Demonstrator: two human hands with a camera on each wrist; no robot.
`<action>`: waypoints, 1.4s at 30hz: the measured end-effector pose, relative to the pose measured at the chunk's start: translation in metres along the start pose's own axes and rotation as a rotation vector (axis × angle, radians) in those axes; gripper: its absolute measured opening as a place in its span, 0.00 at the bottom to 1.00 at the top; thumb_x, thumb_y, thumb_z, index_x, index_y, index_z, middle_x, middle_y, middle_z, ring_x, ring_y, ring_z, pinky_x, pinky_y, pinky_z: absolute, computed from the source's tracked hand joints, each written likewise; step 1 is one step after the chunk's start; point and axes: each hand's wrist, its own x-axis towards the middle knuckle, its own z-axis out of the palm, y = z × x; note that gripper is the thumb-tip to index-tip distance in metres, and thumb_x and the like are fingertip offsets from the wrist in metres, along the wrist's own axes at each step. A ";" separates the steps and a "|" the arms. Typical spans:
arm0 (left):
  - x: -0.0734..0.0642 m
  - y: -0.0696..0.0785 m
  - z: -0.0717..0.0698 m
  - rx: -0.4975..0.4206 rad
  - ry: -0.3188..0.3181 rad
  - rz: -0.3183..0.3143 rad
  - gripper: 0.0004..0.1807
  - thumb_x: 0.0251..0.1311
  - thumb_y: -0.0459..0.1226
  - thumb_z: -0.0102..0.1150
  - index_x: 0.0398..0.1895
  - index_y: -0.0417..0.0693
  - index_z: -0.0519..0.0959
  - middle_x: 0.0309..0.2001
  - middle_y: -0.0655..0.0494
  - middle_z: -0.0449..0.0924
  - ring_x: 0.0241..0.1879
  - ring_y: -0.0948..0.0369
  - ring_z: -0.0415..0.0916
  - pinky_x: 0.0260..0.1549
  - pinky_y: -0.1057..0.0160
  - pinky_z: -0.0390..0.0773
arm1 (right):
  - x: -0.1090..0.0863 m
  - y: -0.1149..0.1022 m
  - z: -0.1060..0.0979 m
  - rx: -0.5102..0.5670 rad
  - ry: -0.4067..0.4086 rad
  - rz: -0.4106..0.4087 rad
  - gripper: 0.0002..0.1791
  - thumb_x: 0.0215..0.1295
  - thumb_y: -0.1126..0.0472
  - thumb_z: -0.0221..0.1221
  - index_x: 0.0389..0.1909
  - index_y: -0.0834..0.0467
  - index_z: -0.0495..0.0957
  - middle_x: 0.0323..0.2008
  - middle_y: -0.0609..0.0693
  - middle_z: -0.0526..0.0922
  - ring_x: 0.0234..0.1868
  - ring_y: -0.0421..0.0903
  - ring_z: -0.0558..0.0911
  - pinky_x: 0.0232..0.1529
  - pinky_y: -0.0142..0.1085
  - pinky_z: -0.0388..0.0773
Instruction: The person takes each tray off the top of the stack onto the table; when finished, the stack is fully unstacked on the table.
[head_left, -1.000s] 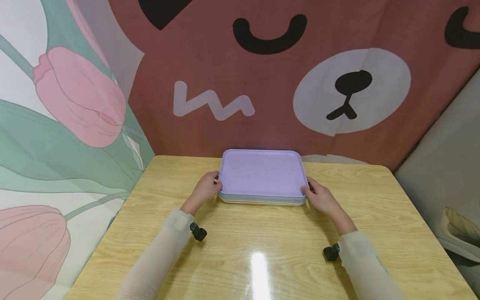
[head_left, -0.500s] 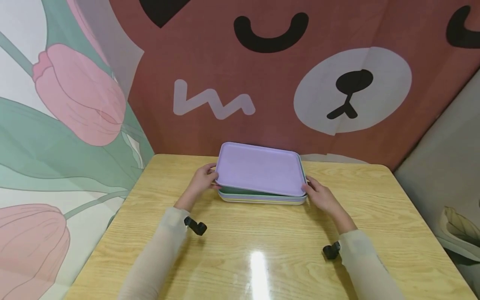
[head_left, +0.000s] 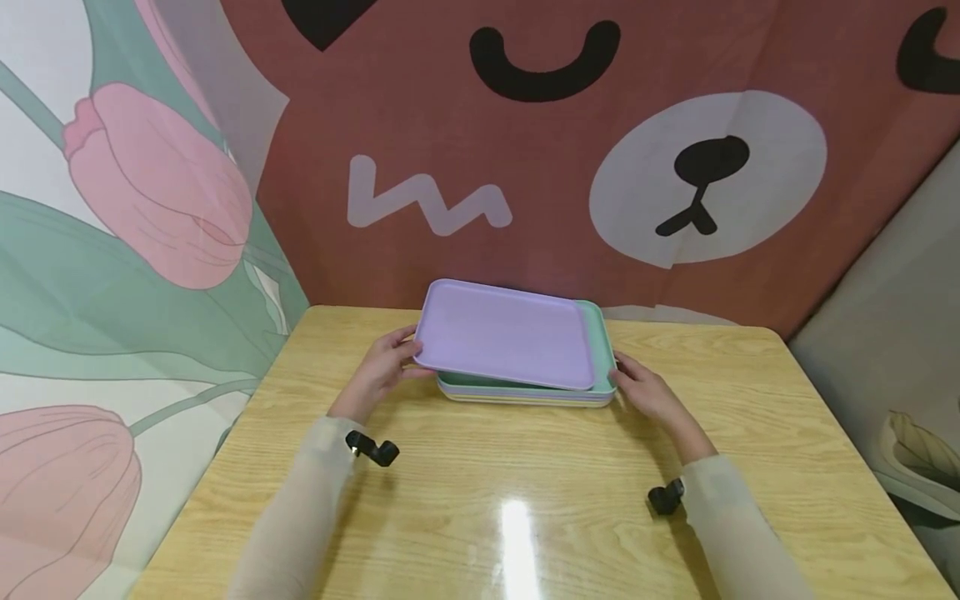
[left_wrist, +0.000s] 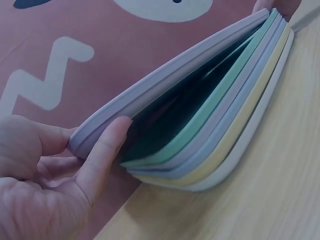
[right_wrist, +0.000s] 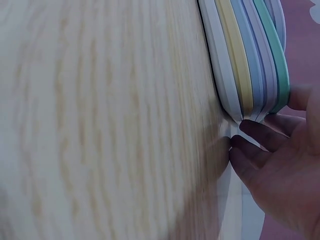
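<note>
A light purple tray (head_left: 502, 333), raised at its left end, slants over a stack of trays. In the head view my left hand (head_left: 380, 367) holds its left edge; the left wrist view shows fingers and thumb (left_wrist: 107, 150) on either side of the rim. Directly below is a green tray (head_left: 600, 346), its right strip uncovered. Under that lie lavender, blue, yellow (left_wrist: 210, 167) and white (left_wrist: 225, 175) trays. My right hand (head_left: 645, 390) rests at the stack's front right corner, thumb at the green rim and loosely bent fingers (right_wrist: 262, 136) beside the lower rims.
The trays stand at the back of a wooden table (head_left: 480, 467), close to a wall hanging (head_left: 420, 267) with a bear face. A flower-print hanging (head_left: 150, 333) borders the left side. Each sleeve carries a small black camera (head_left: 372, 450) at the wrist.
My left hand has raised the purple tray's left end and drawn it leftward, uncovering the green tray's right side. The right hand stays by the stack's corner, now off the purple tray.
</note>
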 end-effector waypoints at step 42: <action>-0.058 0.020 -0.131 -0.103 0.092 0.016 0.33 0.78 0.29 0.38 0.81 0.35 0.41 0.43 0.62 0.82 0.40 0.64 0.84 0.39 0.60 0.87 | -0.001 -0.005 -0.001 -0.009 -0.045 0.068 0.38 0.81 0.42 0.41 0.82 0.56 0.45 0.78 0.66 0.50 0.77 0.70 0.48 0.73 0.66 0.47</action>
